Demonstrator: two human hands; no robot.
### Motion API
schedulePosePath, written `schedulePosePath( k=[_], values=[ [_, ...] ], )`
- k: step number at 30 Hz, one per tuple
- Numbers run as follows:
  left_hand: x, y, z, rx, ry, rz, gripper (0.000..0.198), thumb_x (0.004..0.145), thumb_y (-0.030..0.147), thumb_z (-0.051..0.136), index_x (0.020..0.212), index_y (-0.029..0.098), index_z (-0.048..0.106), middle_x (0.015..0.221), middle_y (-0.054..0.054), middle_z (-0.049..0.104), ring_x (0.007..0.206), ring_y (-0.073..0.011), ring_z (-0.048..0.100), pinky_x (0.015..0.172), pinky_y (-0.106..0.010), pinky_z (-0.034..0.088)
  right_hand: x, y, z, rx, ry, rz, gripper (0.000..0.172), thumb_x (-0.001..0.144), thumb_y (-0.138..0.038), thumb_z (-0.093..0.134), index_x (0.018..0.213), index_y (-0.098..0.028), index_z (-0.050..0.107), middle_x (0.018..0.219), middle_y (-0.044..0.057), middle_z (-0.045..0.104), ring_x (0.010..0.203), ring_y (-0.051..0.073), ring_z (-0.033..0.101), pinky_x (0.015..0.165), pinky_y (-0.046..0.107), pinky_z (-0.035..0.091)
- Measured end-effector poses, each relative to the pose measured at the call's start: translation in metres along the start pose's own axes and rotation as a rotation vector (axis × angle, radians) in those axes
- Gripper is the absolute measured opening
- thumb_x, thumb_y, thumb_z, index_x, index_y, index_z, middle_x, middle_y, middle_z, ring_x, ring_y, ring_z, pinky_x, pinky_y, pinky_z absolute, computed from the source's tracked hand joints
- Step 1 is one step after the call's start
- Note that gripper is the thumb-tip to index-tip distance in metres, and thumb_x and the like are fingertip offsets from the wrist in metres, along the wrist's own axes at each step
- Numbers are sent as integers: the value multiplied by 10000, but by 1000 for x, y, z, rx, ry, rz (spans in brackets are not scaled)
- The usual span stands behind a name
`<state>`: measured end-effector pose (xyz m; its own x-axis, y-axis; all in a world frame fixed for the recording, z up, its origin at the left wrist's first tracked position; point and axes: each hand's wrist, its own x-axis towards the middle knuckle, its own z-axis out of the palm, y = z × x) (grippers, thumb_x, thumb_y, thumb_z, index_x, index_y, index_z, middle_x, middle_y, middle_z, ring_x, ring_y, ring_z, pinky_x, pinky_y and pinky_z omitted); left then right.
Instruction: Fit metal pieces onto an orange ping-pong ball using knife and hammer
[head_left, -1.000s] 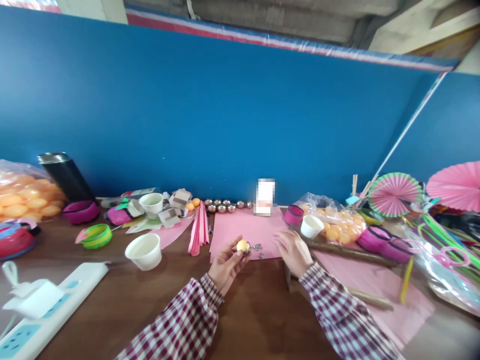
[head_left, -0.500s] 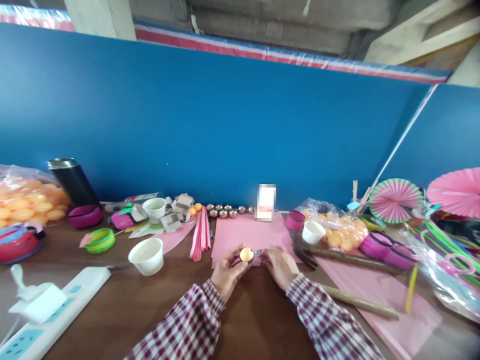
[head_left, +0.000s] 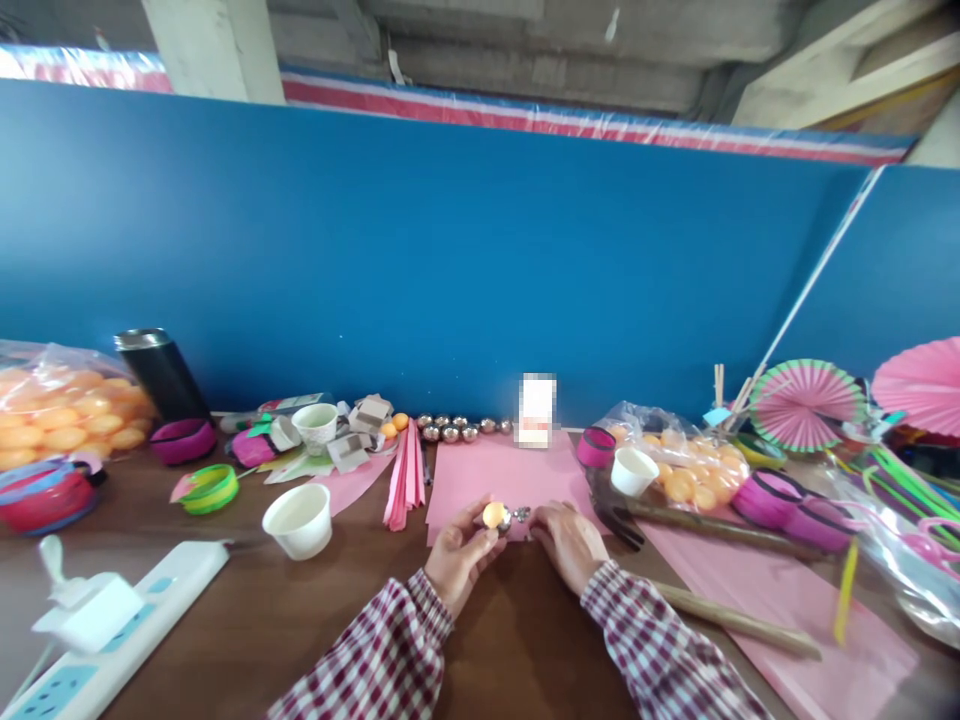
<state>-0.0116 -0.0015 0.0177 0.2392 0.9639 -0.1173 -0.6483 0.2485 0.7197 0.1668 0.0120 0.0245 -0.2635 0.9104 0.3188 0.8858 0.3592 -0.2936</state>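
Note:
My left hand (head_left: 459, 562) is closed around an orange ball (head_left: 494, 515), thumb and fingers at its sides. A dark, shiny silver part shows at the ball's right and lower edge. Just right of it lies a small crumpled silvery piece (head_left: 520, 513). My right hand (head_left: 571, 545) is beside that piece, fingers bent and close together. Whether its fingertips grip anything is too small to tell. Both hands are at the front edge of pink paper sheets (head_left: 502, 478). Behind the paper sit several shiny silver balls (head_left: 450, 433).
White paper cups (head_left: 298, 522) stand left and right. Folded pink strips (head_left: 406, 480) lie left of the paper. A hammer (head_left: 720, 525), another wooden handle (head_left: 739, 620) and a bag of orange balls (head_left: 694, 470) are on the right. A power strip (head_left: 161, 590) is front left.
The view has shifted slightly. My right hand has moved a little away from the ball, and the silvery piece shows more clearly between the hands. My left hand keeps the ball.

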Motion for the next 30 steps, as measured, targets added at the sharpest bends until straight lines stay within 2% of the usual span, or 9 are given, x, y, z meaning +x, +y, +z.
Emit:
schedulePosePath(
  k=[6,13,18,22,27,30],
  values=[
    [4,-5,-5,-8,4,-12,471,589,169,698,1042,206,577,936,-52,622,843,-152,571,750,-281,440,0,-1,-2,18,21,17,104,744,-182,496,698,-219,581,751,20,586,757,161,528,663,241,380],
    [6,-7,-6,30,30,-14,498,554,159,721,1030,200,584,887,-42,632,806,-155,587,742,-283,449,-1,0,0,81,95,46,127,779,-185,424,772,-205,549,753,8,604,698,136,553,617,223,384],
    [3,-5,-3,58,40,-19,575,566,188,718,1109,227,533,821,-36,644,701,-143,603,643,-269,467,0,-3,-3,155,157,45,148,809,-229,404,762,-202,542,750,14,588,685,138,552,611,228,396],
    [0,-2,1,52,27,-21,525,552,154,725,1053,197,575,800,-31,648,686,-127,601,652,-252,464,1,-4,-3,257,186,34,162,821,-257,407,752,-195,540,745,23,577,662,139,547,601,236,408],
    [-1,2,2,-18,2,-54,389,679,239,627,1055,155,570,890,-85,648,763,-166,613,722,-299,461,2,-5,1,416,210,47,152,822,-261,425,749,-194,541,754,16,588,648,129,558,595,227,429],
    [-1,2,1,-38,7,-62,361,696,237,609,1044,152,568,939,-94,642,812,-190,613,750,-311,457,2,-6,3,458,240,66,146,810,-272,449,729,-191,540,727,16,594,618,128,560,581,225,438]
  ],
)
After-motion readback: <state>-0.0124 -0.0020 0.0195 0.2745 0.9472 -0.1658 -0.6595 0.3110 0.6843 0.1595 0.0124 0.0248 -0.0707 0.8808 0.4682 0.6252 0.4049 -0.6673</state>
